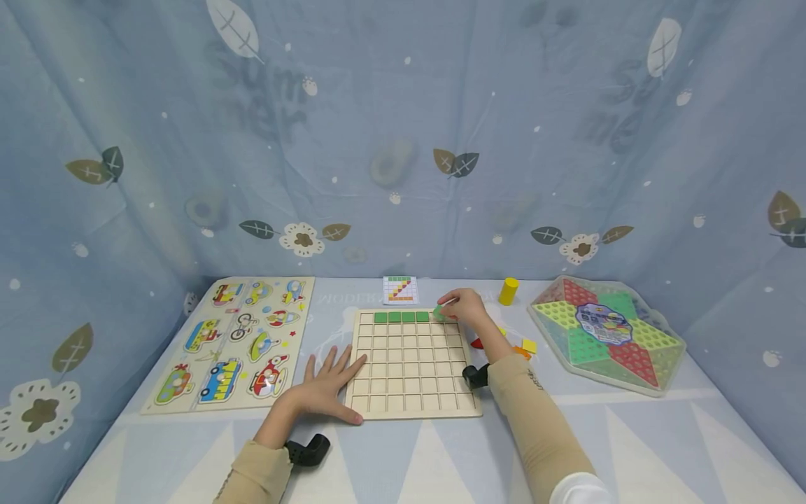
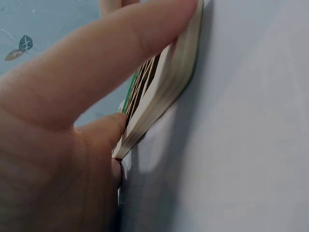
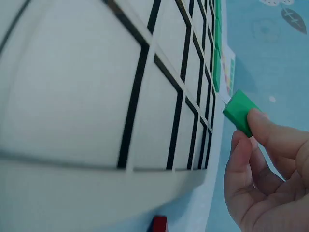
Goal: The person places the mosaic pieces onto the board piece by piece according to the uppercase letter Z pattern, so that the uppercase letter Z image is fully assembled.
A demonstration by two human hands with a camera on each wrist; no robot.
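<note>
A pale wooden grid board (image 1: 412, 362) lies flat on the table, with several green square tiles (image 1: 394, 318) side by side in its far row. Over the right part of that row, my right hand (image 1: 464, 308) pinches another green tile (image 3: 239, 110) between thumb and fingers, held tilted in the right wrist view. My left hand (image 1: 324, 389) rests spread at the board's left edge, the thumb at the near corner. Up close in the left wrist view, the left thumb (image 2: 111, 53) lies along the board's edge (image 2: 164, 92).
Behind the board is a small pattern card (image 1: 400, 290). A vehicle puzzle board (image 1: 242, 343) lies on the left, a clear-lidded star game box (image 1: 604, 332) on the right. A yellow cylinder (image 1: 508, 291) stands at the back; loose yellow blocks (image 1: 529, 346) lie beside the right forearm.
</note>
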